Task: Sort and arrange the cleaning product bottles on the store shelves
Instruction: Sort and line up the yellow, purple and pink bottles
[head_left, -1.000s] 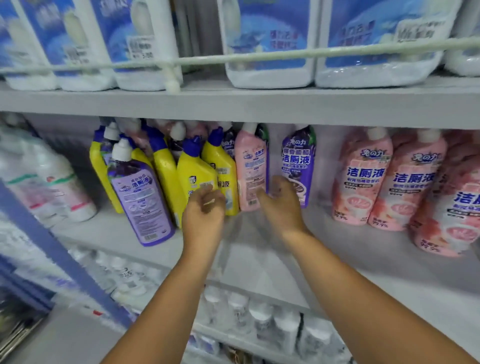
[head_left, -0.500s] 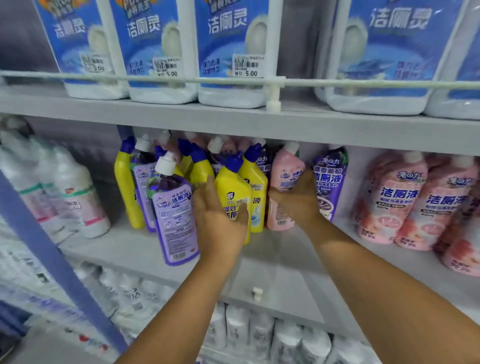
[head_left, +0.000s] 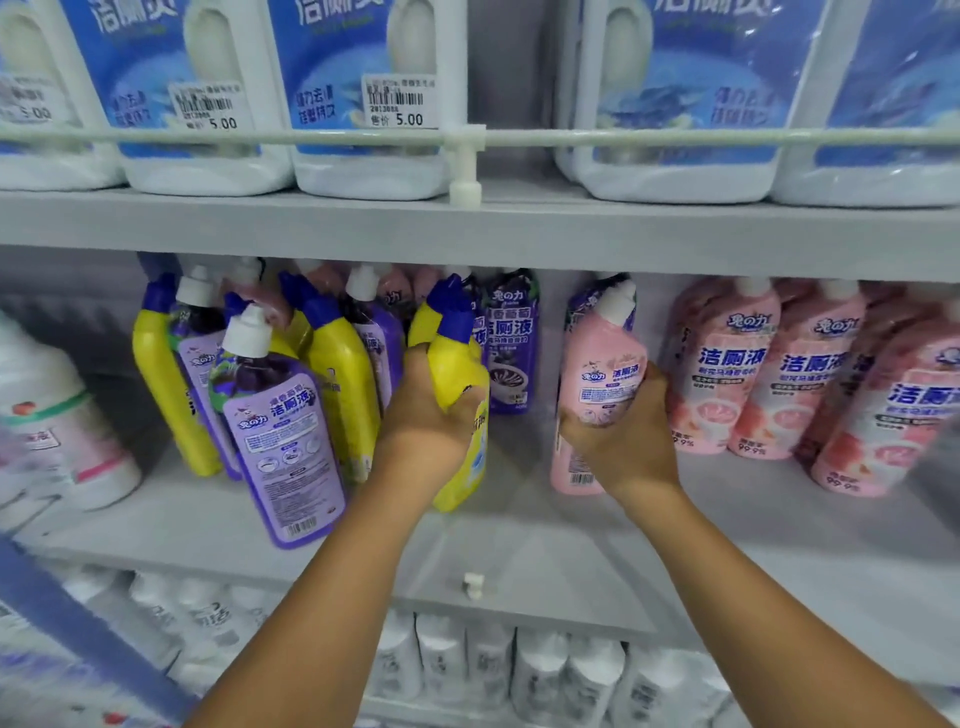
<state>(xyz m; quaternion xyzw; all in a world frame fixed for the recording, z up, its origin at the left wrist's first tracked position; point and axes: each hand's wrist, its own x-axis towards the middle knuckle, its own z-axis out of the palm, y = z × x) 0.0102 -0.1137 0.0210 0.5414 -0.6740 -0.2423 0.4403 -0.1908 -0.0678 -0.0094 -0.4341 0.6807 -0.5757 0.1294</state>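
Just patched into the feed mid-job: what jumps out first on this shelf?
Two bare hands at the middle shelf: the left hand grips a yellow plastic bottle with a blue cap, and the right hand grips a pink plastic bottle with a white cap. Left of them leans a purple-labelled bottle with a white cap; right stands a row of pink pouches.

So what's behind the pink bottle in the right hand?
A purple bottle shows behind the pink bottle that the right hand grips; only its top edge shows. Its lower part and anything further back are covered.
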